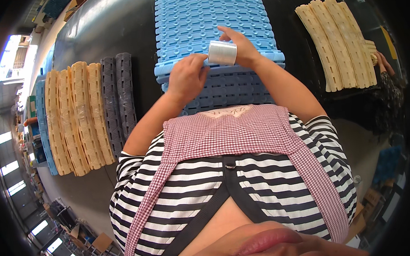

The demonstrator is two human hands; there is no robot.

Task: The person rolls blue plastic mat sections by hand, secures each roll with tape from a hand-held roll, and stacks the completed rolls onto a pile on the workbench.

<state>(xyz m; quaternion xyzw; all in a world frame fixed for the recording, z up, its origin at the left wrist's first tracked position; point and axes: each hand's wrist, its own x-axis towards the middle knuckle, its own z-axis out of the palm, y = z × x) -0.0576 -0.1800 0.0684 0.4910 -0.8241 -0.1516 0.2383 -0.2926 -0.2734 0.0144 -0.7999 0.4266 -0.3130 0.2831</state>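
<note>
A wide blue slatted plastic mat (pixel 212 24) with rows of round studs lies in front of me, its near edge rolled or folded at my hands. My right hand (pixel 243 47) grips a roll of clear film (pixel 222 53) just above that edge, one finger stretched out past it. My left hand (pixel 189 79) is closed in a pinch beside the roll's left end. Its fingertips reach close to the roll, and what they hold, if anything, is too small to make out. Below the edge hangs a darker blue part of the mat (pixel 230 87).
On the left stand several cream slatted rolls (pixel 80 119), two dark grey ones (pixel 118 97) and a blue one (pixel 43 129). Cream slatted pieces (pixel 337 44) lie at the right on the black table (pixel 115 25). Another person's hand (pixel 383 64) touches their far side.
</note>
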